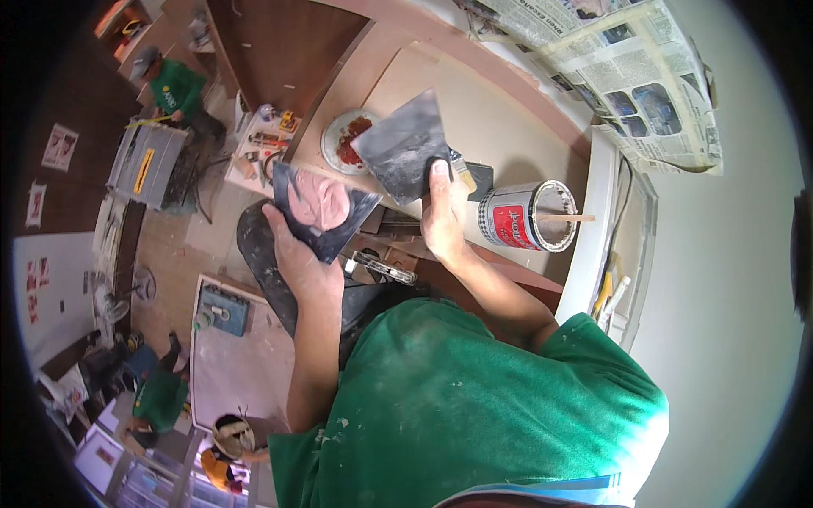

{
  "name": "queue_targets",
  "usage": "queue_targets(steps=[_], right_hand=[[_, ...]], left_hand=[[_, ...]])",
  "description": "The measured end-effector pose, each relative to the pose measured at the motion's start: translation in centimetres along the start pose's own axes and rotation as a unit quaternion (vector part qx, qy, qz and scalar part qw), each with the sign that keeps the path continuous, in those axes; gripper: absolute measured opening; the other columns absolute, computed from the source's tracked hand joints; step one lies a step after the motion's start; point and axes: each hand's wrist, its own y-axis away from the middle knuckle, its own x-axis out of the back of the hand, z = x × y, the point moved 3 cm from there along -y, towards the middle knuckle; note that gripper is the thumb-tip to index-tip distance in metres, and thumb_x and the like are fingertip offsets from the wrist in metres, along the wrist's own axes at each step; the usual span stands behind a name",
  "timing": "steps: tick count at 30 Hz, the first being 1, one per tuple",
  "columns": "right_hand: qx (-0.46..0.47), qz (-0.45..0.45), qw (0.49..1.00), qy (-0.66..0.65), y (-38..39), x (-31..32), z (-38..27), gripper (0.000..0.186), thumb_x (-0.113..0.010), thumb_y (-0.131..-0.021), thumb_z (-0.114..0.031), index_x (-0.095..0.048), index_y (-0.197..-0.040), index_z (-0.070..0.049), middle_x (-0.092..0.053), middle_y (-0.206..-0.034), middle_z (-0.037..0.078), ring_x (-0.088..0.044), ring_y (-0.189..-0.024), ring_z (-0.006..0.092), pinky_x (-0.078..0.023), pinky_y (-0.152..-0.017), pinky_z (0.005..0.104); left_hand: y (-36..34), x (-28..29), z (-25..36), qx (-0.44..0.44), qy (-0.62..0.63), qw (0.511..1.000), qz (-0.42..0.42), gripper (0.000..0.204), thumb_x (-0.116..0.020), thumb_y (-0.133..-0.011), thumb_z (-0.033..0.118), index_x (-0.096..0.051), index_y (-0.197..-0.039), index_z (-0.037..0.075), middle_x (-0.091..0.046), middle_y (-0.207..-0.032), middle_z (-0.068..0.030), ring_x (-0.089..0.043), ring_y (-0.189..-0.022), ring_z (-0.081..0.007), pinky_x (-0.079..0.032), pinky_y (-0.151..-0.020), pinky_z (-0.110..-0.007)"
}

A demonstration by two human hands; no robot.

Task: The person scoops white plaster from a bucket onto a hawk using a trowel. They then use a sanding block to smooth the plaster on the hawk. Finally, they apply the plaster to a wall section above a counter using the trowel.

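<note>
A pale worktop [487, 110] is running under the can [508, 222], and a thin wooden stick [566, 218] is lying across the can's mouth. Above the can, newspaper [593, 102] is covering part of the wall, while to the right of it a plain pale wall [728, 322] is rising. Just left of the can, a dark block [480, 179] and a brush [463, 173] are lying together; farther left, a round dish [329, 144] is holding red-brown stuff. Well left of the can, a co-worker [182, 89] in green is standing near a grey box [150, 165]. Near the can, on its left, the right hand [442, 212] is gripping a grey square sheet [406, 148], its thumb pressing the face and its other fingers mostly hidden behind. Farther left of the can, the left hand [301, 262] is holding a black square sheet [326, 243] bearing pink paste [318, 203], its thumb at the edge and its fingers mostly out of sight underneath. The can is wearing a red label with pale lettering and a checkered band; the newspaper is showing print and pictures; the co-worker's shirt is bearing pale letters; papers [59, 146] far left of the can are carrying reddish marks too small to read.
</note>
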Motion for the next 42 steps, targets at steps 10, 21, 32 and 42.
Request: queue_targets(steps=[10,21,32,42], right_hand=[[0.117,-0.256,0.947,0.157,2.3,-0.4,-0.1,0.027,-0.05,-0.096,-0.013,-0.06,-0.102,0.011,-0.06,-0.104,0.027,-0.061,-0.096,0.0385,-0.047,-0.086,0.0429],[-0.098,0.078,0.968,0.219,-14.0,14.8,11.1,0.032,-0.052,-0.099,-0.024,-0.06,-0.114,0.003,-0.067,-0.104,0.016,-0.065,-0.092,0.0266,-0.051,-0.083,0.0363],[-0.009,-0.137,0.695,0.706,-31.1,16.4,23.7,0.026,-0.052,-0.09,-0.015,-0.066,-0.104,0.002,-0.063,-0.107,0.026,-0.061,-0.101,0.0396,-0.049,-0.089,0.047],[0.173,-0.137,0.644,0.733,-36.4,11.9,26.7,0.021,-0.052,-0.085,-0.013,-0.071,-0.089,-0.005,-0.067,-0.099,0.018,-0.068,-0.085,0.0357,-0.054,-0.079,0.0448]], left_hand=[[0.7,-1.7,0.4,-0.255,-0.433,0.858,-0.102,0.062,-0.037,-0.101,0.051,-0.047,-0.131,-0.003,-0.057,-0.119,-0.0113,-0.057,-0.11,-0.0218,-0.048,-0.093,-0.034],[-14.5,-8.4,7.7,-0.074,-0.088,0.993,-0.011,0.062,-0.053,-0.098,0.043,-0.037,-0.145,0.007,-0.044,-0.143,-0.0109,-0.048,-0.126,-0.0249,-0.036,-0.107,-0.037],[-28.7,-2.2,7.5,-0.032,-0.022,0.999,0.025,0.062,-0.055,-0.093,0.051,-0.046,-0.139,0.01,-0.049,-0.14,-0.0041,-0.048,-0.124,-0.0187,-0.028,-0.107,-0.039],[-27.7,-3.1,9.1,-0.056,-0.044,0.996,0.055,0.05,-0.061,-0.094,0.037,-0.053,-0.129,0.001,-0.052,-0.134,-0.0093,-0.055,-0.115,-0.0203,-0.043,-0.097,-0.03]])
